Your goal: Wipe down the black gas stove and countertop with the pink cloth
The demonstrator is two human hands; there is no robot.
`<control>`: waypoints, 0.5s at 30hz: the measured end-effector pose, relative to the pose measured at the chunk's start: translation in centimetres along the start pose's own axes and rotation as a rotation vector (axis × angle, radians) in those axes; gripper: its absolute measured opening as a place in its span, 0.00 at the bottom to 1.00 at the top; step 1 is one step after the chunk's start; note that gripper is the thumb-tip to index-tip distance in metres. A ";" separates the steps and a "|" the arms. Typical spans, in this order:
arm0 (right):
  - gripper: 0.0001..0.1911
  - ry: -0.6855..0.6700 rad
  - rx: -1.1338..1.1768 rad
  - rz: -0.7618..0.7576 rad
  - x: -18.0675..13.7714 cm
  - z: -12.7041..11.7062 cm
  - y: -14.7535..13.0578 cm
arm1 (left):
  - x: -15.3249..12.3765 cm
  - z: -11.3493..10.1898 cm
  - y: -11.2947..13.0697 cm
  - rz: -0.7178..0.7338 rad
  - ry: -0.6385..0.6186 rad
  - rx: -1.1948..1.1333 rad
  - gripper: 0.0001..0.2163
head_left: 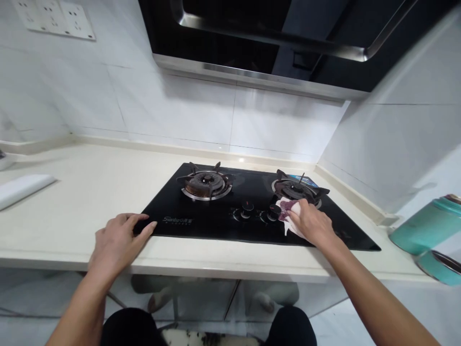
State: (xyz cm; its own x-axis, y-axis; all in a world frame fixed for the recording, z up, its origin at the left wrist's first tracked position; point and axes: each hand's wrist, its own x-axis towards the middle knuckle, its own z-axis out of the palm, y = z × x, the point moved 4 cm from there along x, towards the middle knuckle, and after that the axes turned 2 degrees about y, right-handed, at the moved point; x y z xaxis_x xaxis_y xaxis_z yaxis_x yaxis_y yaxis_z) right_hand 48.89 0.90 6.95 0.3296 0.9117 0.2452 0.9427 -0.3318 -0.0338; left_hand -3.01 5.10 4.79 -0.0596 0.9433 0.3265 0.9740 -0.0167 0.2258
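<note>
Purple-white cloth [287, 209] sits partly hidden beneath the right hand [314, 221].

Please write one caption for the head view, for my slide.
Right hand holding a cloth beside a knob, left hand at the front left corner of the black cooktop.

Bright, cool light whitens the tiled wall [180, 113]; the range hood [252, 53] casts a soft shadow at twelve o'clock, above small glints. Wide-angle stretch warps the edges (the teal canister [421, 228], between three and four o'clock, leans strongly), while lettering [178, 220] on the stove [212, 223] looks soft.
</note>
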 end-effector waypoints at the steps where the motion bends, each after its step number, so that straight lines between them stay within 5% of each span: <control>1: 0.25 -0.027 0.043 -0.002 0.8 0.0 -0.3 | -0.1 0.0 0.0 0.004 0.003 -0.003 0.24; 9: 0.23 -0.207 0.460 -0.154 5.8 0.5 1.3 | -0.3 0.3 -0.2 0.039 0.099 -0.026 0.22; 15: 0.21 -0.245 0.597 -0.311 8.7 1.1 -5.0 | -0.5 0.5 -0.1 0.049 0.116 -0.020 0.21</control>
State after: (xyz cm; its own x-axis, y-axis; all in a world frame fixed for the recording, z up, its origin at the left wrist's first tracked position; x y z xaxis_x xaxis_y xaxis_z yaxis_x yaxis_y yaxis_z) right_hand 47.08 10.78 8.22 -0.0229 0.9939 0.1078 0.8383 0.0778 -0.5396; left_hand -3.02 4.80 4.18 -0.0380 0.8964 0.4417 0.9720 -0.0694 0.2245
